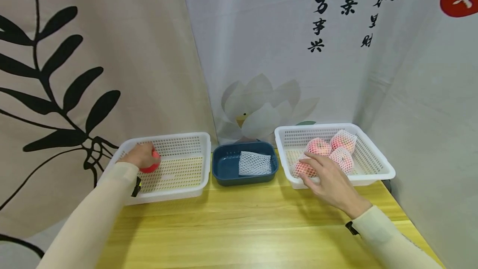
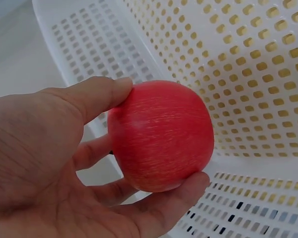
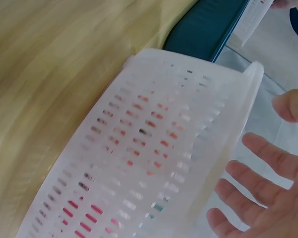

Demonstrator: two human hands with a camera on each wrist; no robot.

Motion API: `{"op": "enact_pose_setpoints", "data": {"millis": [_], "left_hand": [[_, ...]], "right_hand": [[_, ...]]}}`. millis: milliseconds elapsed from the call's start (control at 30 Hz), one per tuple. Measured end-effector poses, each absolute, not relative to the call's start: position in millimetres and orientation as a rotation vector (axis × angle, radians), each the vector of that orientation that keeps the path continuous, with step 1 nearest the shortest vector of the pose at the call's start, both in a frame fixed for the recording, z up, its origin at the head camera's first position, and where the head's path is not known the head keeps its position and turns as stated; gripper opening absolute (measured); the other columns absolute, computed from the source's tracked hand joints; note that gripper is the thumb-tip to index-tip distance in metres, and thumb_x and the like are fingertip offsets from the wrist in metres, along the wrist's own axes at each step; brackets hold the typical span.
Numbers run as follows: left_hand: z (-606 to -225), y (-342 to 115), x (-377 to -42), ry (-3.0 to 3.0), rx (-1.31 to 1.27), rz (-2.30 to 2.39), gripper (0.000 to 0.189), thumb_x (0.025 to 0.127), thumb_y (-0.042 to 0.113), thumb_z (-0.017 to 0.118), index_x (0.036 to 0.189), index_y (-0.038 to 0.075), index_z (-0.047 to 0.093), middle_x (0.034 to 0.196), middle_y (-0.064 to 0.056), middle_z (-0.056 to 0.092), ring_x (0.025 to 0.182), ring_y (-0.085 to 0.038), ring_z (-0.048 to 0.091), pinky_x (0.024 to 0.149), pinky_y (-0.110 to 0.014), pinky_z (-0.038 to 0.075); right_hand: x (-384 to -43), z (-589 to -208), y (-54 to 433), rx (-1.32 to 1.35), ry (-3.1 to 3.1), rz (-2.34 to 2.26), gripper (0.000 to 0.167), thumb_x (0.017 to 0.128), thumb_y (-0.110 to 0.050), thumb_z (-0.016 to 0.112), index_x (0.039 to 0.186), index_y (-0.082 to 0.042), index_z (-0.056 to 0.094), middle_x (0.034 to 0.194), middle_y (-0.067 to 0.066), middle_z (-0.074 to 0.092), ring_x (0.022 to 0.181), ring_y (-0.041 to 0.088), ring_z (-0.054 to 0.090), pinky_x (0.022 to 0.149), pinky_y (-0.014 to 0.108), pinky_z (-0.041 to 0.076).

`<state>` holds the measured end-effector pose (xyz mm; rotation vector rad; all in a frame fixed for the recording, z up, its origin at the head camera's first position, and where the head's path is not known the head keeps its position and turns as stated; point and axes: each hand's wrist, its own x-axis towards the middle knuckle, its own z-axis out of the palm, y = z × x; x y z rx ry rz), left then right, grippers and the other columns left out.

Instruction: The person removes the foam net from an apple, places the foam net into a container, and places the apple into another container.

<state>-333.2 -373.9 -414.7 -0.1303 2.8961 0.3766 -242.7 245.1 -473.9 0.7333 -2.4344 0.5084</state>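
Note:
In the left wrist view, my left hand (image 2: 54,163) grips a red apple (image 2: 161,134) between thumb and fingers. The head view places that left hand (image 1: 141,155) inside the left white basket (image 1: 203,165), at its left end. My right hand (image 1: 334,182) hovers over the near side of the right white basket (image 1: 377,169), fingers spread and apart. Several apples in white foam nets (image 1: 343,140) lie in that basket, partly behind the hand. From the right wrist, the fingers (image 3: 260,148) show beside the basket wall (image 3: 139,144), holding nothing.
Between the baskets stands a dark blue tray (image 1: 225,182) holding white foam netting (image 1: 255,164). All three containers sit along the back of the wooden table (image 1: 239,227). A printed curtain (image 1: 261,53) hangs right behind them.

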Motion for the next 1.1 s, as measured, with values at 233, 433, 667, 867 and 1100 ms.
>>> {"op": "enact_pose_setpoints", "data": {"millis": [233, 433, 667, 867, 1100], "left_hand": [[-423, -376, -335, 2.834, -0.109, 0.354, 0.055, 0.105, 0.018, 0.077, 0.144, -0.015, 0.058, 0.136, -0.037, 0.070, 0.113, -0.042, 0.068, 0.100, -0.055, 0.064], [-426, -380, -332, 2.772, -0.101, 0.382, 0.062, 0.103, 0.015, 0.080, 0.150, -0.016, 0.054, 0.141, -0.039, 0.067, 0.120, -0.044, 0.069, 0.102, -0.058, 0.064], [-424, -375, -330, 2.761, -0.105, 0.345, 0.068, 0.106, 0.018, 0.077, 0.156, -0.018, 0.050, 0.147, -0.041, 0.065, 0.117, -0.041, 0.068, 0.106, -0.057, 0.063], [-424, -372, -330, 2.784, -0.094, 0.304, 0.071, 0.113, 0.032, 0.073, 0.159, -0.017, 0.051, 0.158, -0.043, 0.060, 0.124, -0.045, 0.068, 0.117, -0.066, 0.060], [-427, -371, -335, 2.890, -0.022, 0.310, 0.074, 0.115, 0.044, 0.070, 0.160, -0.013, 0.056, 0.164, -0.043, 0.055, 0.147, -0.058, 0.061, 0.122, -0.069, 0.057]], "right_hand": [[-245, -474, 254, 0.700, -2.443, 0.514, 0.043, 0.099, -0.022, 0.090, 0.137, -0.005, 0.081, 0.153, 0.026, 0.075, 0.137, 0.052, 0.072, 0.112, 0.075, 0.058], [-247, -472, 258, 0.699, -2.459, 0.511, 0.044, 0.100, -0.022, 0.089, 0.139, -0.003, 0.080, 0.154, 0.027, 0.074, 0.140, 0.053, 0.070, 0.117, 0.075, 0.056], [-248, -470, 261, 0.675, -2.484, 0.520, 0.044, 0.102, -0.024, 0.087, 0.140, -0.004, 0.079, 0.155, 0.026, 0.073, 0.139, 0.053, 0.071, 0.115, 0.075, 0.056], [-250, -469, 264, 0.668, -2.477, 0.517, 0.041, 0.103, -0.023, 0.087, 0.139, -0.005, 0.080, 0.156, 0.023, 0.073, 0.140, 0.052, 0.071, 0.113, 0.075, 0.057], [-251, -470, 267, 0.642, -2.490, 0.529, 0.041, 0.103, -0.024, 0.086, 0.140, -0.006, 0.080, 0.157, 0.023, 0.073, 0.142, 0.051, 0.070, 0.114, 0.076, 0.056]]}}
